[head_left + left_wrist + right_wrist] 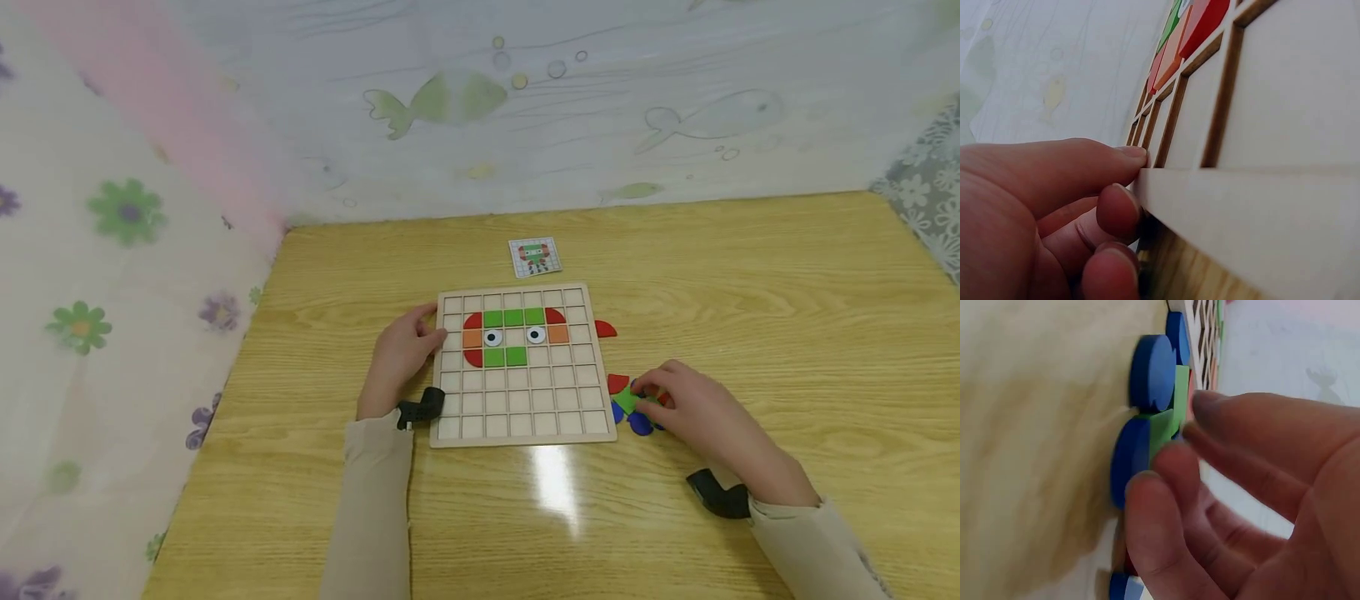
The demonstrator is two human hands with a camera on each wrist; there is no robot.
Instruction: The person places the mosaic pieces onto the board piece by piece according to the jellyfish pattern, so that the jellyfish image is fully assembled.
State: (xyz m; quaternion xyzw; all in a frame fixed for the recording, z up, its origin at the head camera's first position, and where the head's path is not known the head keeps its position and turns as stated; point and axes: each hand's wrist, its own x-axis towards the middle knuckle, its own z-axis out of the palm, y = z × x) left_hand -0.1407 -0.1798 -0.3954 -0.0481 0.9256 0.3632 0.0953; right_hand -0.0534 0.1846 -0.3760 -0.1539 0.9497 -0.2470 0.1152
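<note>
A wooden grid board [517, 408] lies on the table, with red, green and orange pieces and two eye discs [492, 337] set in its upper cells. At its left edge my left hand [402, 350] grips the rim, thumb on top and other fingers curled at the side. My right hand [701, 414] reaches over a pile of blue, green and red pieces to the board's right, fingers bent and apart. In the right wrist view its fingertips are close to a green piece [1161, 429] and a blue piece [1130, 459]; nothing is visibly held.
A small picture card [535, 257] with a gridded figure lies beyond the board. One red rounded piece [605, 329] sits by the board's right edge. The wooden table [787, 333] meets a fish-patterned wall covering at the back and a flowered one at the left.
</note>
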